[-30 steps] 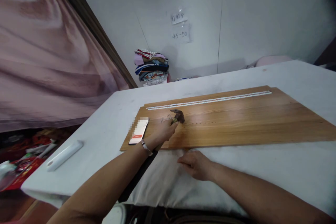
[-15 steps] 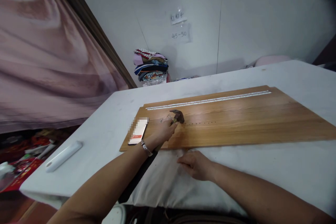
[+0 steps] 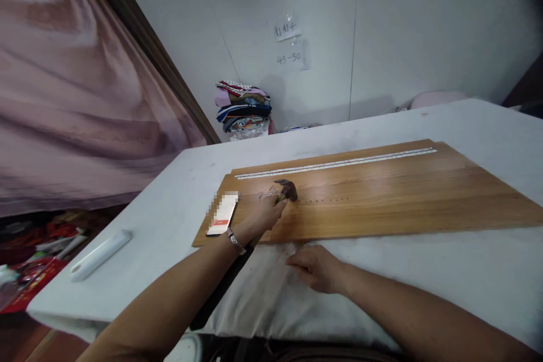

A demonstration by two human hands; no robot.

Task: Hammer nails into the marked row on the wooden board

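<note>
Just short of wooden board, right hand loosely curled over desk; cannot tell whether fingers hold anything. Farther off, over board, left hand, fingers wrapped round hammer close below its head. Left of them, phone; to right, row of dark specks; just beyond, loose nails.

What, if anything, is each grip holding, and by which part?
Left grip holds the hammer by its handle, near the head. Right grip is curled; whether it holds anything is hidden.
</note>
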